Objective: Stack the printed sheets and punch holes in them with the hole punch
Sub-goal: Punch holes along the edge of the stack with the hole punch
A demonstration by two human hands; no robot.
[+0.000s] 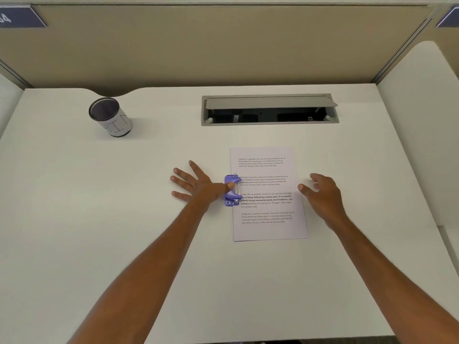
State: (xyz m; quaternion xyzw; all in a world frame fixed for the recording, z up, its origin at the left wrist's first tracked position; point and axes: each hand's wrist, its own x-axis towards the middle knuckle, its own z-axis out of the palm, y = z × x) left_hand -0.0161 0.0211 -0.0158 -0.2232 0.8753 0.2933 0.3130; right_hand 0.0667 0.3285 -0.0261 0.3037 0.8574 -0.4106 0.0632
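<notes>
Far left of the desk (pixel 74 219): mesh cup (pixel 110 117) wrapped in a paper label, well apart from the work, not in play. Next, left hand (pixel 196 186): fingers splayed flat on the desk just left of the punch, thumb (pixel 229 186) reaching right onto the lever of the purple hole punch (pixel 232 189). Nothing pinched, it's a press/steady contact. The punch sits on the left long edge of the printed sheets (pixel 268 194), about mid-height, its throat over the paper margin; can't tell how deep the edge is seated. Sheets lie flat, portrait, centre-right of the desk, edges look aligned, so stacking reads as done; can't count how many there are. No holes visible along the margin, though the punch covers the spot. Right hand (pixel 323 194): off the right edge of the sheets, fingers loosely curled and apart, holding nothing; unclear whether it touches the desk or hovers. Behind the sheets: open cable tray (pixel 270 109) in the desk, irrelevant. Step in hand, my read: punch is positioned, press about to happen or just starting. Next move needs the right hand flat on the stack to stop it sliding, the edge pushed fully into the throat, then firm downward force on the lever, more than a thumb if the stack is thick.
</notes>
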